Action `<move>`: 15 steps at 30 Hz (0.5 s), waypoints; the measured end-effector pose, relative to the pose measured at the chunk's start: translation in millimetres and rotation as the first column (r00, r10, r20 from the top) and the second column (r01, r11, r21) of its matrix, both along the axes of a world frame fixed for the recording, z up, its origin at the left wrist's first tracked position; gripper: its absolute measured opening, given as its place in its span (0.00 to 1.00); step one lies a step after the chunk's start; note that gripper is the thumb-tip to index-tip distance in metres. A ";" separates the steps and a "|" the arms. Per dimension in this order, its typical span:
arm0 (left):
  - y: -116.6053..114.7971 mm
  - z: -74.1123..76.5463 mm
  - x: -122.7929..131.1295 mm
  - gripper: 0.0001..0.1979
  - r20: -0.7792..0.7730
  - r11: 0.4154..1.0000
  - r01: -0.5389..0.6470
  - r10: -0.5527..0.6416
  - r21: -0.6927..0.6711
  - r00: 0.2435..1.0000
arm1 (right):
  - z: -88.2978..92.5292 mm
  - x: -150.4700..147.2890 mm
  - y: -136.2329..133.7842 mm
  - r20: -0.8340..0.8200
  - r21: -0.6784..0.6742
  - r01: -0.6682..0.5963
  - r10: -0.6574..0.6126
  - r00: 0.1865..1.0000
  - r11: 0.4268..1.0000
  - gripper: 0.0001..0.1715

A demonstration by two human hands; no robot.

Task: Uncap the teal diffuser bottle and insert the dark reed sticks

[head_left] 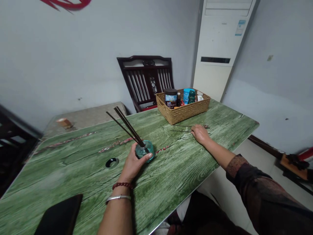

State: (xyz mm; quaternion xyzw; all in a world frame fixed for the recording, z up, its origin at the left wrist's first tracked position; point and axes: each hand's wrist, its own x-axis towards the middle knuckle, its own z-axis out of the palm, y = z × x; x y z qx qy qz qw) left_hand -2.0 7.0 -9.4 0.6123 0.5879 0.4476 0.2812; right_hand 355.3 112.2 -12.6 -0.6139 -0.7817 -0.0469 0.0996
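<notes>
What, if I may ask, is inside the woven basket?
The woven basket holds a brown-lidded jar, a blue tub and a green bottle; the basket's wall hides their lower parts.

**Speaker 1:** What are we holding?

**Speaker 2:** Our left hand (133, 164) wraps a round teal glass diffuser bottle (145, 150), with black reeds (126, 125) leaning out of its neck.

**Speaker 1:** And our right hand (200, 134)?

**Speaker 2:** It rests palm-down on the green wood-grain counter (73, 182), just in front of a woven basket (183, 112).

**Speaker 1:** What's in the basket?

**Speaker 2:** We see a dark-lidded jar (170, 98) and a blue tub (187, 95) among smaller items.

**Speaker 1:** Anything near the bottle?

**Speaker 2:** A black cable grommet (111, 162) sits in the counter, and a flat black object (60, 215) lies at the near edge.
</notes>
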 end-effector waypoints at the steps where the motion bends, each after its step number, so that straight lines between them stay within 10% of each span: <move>1: 0.1 -0.5 -0.2 0.37 -0.005 1.000 0.004 -0.004 0.007 1.000 | 2.3 -0.4 -1.0 0.005 -0.011 -0.011 0.011 1.000 1.000 0.14; 8: 1.2 -4.8 -2.1 0.39 -0.026 1.000 0.015 -0.015 0.024 1.000 | 44.0 -18.8 -9.8 -0.317 0.103 -0.086 0.114 0.941 0.991 0.11; 15: 1.2 -5.9 -0.6 0.38 0.025 0.999 0.008 -0.009 0.032 1.000 | 118.8 -105.8 -24.6 -0.920 0.299 -0.372 0.369 0.131 0.879 0.10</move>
